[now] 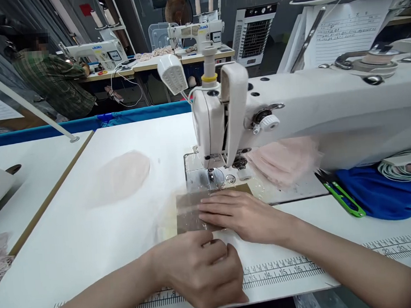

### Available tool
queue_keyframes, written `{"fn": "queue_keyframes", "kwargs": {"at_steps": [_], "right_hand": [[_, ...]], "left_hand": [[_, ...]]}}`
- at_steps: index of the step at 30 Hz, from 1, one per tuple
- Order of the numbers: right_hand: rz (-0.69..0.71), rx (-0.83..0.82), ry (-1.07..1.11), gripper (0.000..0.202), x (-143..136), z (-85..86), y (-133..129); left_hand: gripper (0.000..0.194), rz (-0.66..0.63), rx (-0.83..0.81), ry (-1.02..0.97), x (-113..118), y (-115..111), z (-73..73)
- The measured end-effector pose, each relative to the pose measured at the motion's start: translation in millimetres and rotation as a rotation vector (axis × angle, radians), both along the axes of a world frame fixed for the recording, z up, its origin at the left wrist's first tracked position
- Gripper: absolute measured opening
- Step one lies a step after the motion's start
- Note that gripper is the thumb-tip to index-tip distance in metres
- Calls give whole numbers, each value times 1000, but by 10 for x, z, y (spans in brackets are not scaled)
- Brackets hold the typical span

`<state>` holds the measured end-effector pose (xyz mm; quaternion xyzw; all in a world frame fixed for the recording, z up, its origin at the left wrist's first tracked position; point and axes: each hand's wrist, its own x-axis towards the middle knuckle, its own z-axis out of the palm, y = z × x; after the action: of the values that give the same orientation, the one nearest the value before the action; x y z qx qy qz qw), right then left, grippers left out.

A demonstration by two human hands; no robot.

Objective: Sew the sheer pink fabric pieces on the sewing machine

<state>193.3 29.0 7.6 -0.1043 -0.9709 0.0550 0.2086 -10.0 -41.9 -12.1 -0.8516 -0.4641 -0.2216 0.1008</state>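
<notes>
A white sewing machine (220,116) stands in front of me, with its needle and presser foot above the metal plate. Just before the foot lies a brown rectangular piece (190,213), shiny as if under clear film. My right hand (244,216) rests flat on its right part, fingers stretched out. Nearer the table's front edge, my left hand (202,270) is closed with curled fingers; whatever it may hold is hidden. A pale yellowish sheer piece (168,221) shows at the brown piece's left side.
Sheer pink pieces (286,160) are stacked under the machine arm; another pale pink piece (125,175) lies left. Green thread snips (347,201) and a blue cloth (385,189) are at right. A printed ruler (282,274) runs along the front edge. A person (47,75) sits across.
</notes>
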Motion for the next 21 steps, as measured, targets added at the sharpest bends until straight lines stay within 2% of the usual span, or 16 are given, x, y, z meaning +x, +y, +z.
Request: {"fn": "queue_keyframes", "kwargs": {"at_steps": [3, 7, 10, 12, 15, 17, 19, 21], "right_hand": [[53, -15, 68, 34, 36, 34, -12], [8, -71, 94, 33, 95, 69, 11], [-28, -136, 119, 28, 109, 80, 19], [-110, -185, 157, 24, 99, 83, 6], [-335, -284, 176, 18, 72, 75, -22], [-474, -347, 131, 29, 61, 67, -29], [-529, -422, 110, 36, 60, 65, -20], [-514, -511, 139, 31, 68, 74, 1]], "left_hand": [[33, -13, -50, 8, -28, 64, 84], [31, -48, -114, 66, -54, 266, 215], [25, -39, -106, 87, -18, 314, 243], [23, -17, -96, 46, 6, 297, 232], [22, -15, -128, -80, 20, 260, 208], [18, -36, -169, -194, 22, 245, 207], [15, -71, -211, -318, 27, 238, 223], [13, -108, -270, -441, 30, 241, 258]]}}
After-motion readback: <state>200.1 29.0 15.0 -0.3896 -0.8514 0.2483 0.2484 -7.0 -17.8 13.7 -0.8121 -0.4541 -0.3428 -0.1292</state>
